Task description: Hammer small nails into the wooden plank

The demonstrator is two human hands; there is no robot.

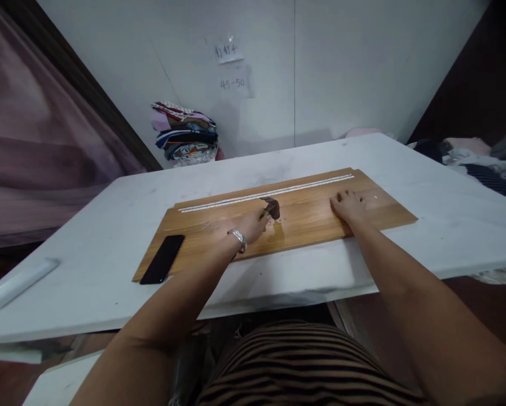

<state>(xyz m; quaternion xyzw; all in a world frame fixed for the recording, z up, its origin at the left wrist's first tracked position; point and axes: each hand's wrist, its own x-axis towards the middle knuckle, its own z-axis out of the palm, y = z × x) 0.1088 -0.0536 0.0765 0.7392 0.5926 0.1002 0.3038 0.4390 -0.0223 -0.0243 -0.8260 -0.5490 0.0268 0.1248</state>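
A wooden board [312, 211] with a wood-grain face lies flat on a white table. My left hand [253, 225], with a silver bracelet at the wrist, is closed round the handle of a hammer [273, 208]. The hammer's dark head is just above the middle of the board, and tiny specks, perhaps nails, show below it. Farther right, my right hand [347, 205] rests on the board with its fingers apart and bent, holding nothing. Several thin nails [206, 225] lie left of my left hand.
Two pale strips [269, 193] run along the board's far side. A black phone [163, 259] lies across its left end. A white, flat-looking object [20, 283] is at the table's left. Folded cloth [187, 135] is stacked behind the table, by a wall with paper notes [232, 83].
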